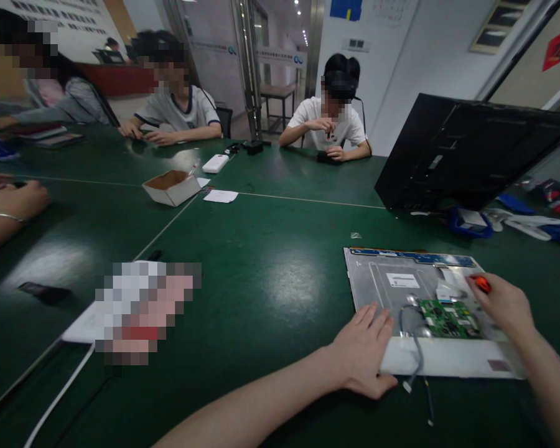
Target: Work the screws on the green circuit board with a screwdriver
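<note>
A flat metal display panel (378,274) lies on the green table at my front right. It carries a green circuit board (450,318), a blue strip board along its far edge and a white label. My left hand (366,348) rests with fingers spread on the panel's near left edge. My right hand (506,305) is closed around an orange-handled screwdriver (483,284) at the panel's right side; its tip is hidden. Loose cables (419,358) run from the board over the panel's near edge, their plugs hanging past it.
A large black screen housing (466,155) stands tilted behind the panel. Beside it are a blue tray (469,223) and gloves (527,224). An open cardboard box (172,188) and a white sheet (221,196) lie mid-table. Several people sit around the table.
</note>
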### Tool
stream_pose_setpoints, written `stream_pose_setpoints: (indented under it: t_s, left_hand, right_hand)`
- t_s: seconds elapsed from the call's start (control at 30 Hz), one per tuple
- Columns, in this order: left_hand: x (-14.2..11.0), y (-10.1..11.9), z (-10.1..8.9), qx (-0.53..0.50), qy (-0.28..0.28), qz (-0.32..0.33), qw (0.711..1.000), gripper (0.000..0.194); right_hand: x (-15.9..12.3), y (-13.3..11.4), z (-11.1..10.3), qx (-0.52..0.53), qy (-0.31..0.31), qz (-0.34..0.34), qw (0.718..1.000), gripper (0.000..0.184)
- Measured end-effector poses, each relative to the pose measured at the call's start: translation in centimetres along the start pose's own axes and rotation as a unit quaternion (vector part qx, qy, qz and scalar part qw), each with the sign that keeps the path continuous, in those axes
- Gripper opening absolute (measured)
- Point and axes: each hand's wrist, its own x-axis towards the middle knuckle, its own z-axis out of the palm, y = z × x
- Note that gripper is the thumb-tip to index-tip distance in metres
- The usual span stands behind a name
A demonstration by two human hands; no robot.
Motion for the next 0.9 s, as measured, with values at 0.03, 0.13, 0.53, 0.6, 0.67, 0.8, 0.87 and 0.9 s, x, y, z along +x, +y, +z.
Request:
stream_pose_setpoints:
  t_s: [0.03, 0.13, 0.53, 0.6, 0.67, 0.8, 0.87, 0.9]
  left_hand:
    - [0.3, 0.0, 0.2, -0.001, 0.004, 0.006, 1.0, 0.084]
    - [1.7, -0.1, 0.9, -0.003, 0.019, 0.018, 1.0, 0.082]
    - [2.9, 2.1, 2.0, -0.042, 0.035, -0.212, 0.976, 0.115]
    - [2.7, 2.1, 1.9, -0.049, 0.027, -0.202, 0.978, 0.111]
    - [2.5, 1.9, 1.8, -0.053, 0.028, -0.189, 0.98, 0.11]
    - [2.7, 1.2, 1.7, -0.049, 0.038, -0.134, 0.989, 0.107]
    - [3.2, 1.0, 1.7, -0.045, 0.035, -0.107, 0.993, 0.106]
    - [3.5, 0.9, 1.7, -0.042, 0.032, -0.097, 0.994, 0.105]
  right_hand:
    - [0.2, -0.6, -0.3, 0.006, -0.004, 0.0, 1.0, 0.053]
    - [0.4, -2.7, -0.6, 0.031, -0.043, -0.022, 0.998, 0.056]
    - [-1.6, -5.3, 1.0, 0.066, -0.095, -0.07, 0.991, 0.049]
    - [-1.7, -5.2, 1.1, 0.065, -0.094, -0.067, 0.991, 0.046]
    - [-1.7, -4.8, 1.3, 0.063, -0.093, -0.063, 0.992, 0.043]
    - [-1.0, -3.2, 1.6, 0.035, -0.076, -0.037, 0.996, 0.041]
    - [-0.4, -2.3, 1.9, 0.012, -0.063, -0.017, 0.998, 0.039]
    - [-0.2, -1.9, 1.9, 0.001, -0.058, -0.007, 0.998, 0.038]
